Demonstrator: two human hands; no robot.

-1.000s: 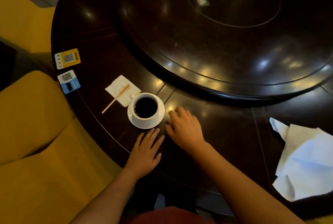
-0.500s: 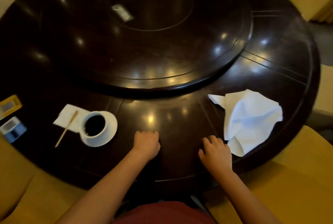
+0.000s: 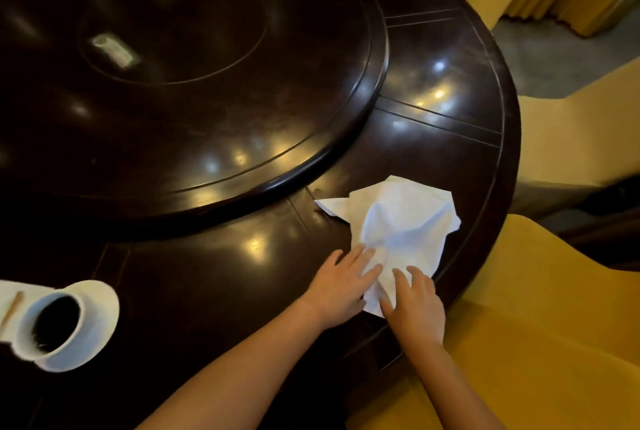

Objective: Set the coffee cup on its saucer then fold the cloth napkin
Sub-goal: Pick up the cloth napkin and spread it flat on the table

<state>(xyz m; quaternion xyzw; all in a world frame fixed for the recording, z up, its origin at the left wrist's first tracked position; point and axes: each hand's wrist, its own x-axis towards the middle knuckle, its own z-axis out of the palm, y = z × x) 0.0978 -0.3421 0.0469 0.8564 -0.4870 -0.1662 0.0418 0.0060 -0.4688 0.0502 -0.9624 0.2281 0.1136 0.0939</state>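
A: Two bare hands are on the crumpled white cloth napkin (image 3: 398, 222), which lies on the outer ring of the round dark polished wooden table (image 3: 433, 139), close to the table's near right edge.

B: How do the hands lie on it?

A: The left hand (image 3: 341, 286) rests with straight, slightly spread fingers on the napkin's near left edge, palm down. The right hand (image 3: 414, 305) sits just right of it on the napkin's near corner, fingers a little bent and spread. Neither one is plainly pinching the cloth; both look flat and relaxed against it.

B: And the napkin itself?

A: Unfolded and rumpled, with a raised peak in its middle and a pointed flap reaching toward the raised round turntable (image 3: 194, 111) at the table's centre.

B: Where is the coffee?

A: Well left of the napkin, at the frame's lower left. The white ceramic coffee cup (image 3: 46, 327), filled with dark coffee, stands on its white round saucer (image 3: 98, 322). Both are blurred.

B: Anything beside them?

A: A white paper square (image 3: 5, 294) with a thin wooden stirrer (image 3: 12, 306) on it, on the cup's side away from the napkin, cut by the frame. A small pale packet (image 3: 114, 50) lies on the turntable, far beyond the napkin. Yellow upholstered seats (image 3: 540, 319) stand right of the napkin, past the table's edge.
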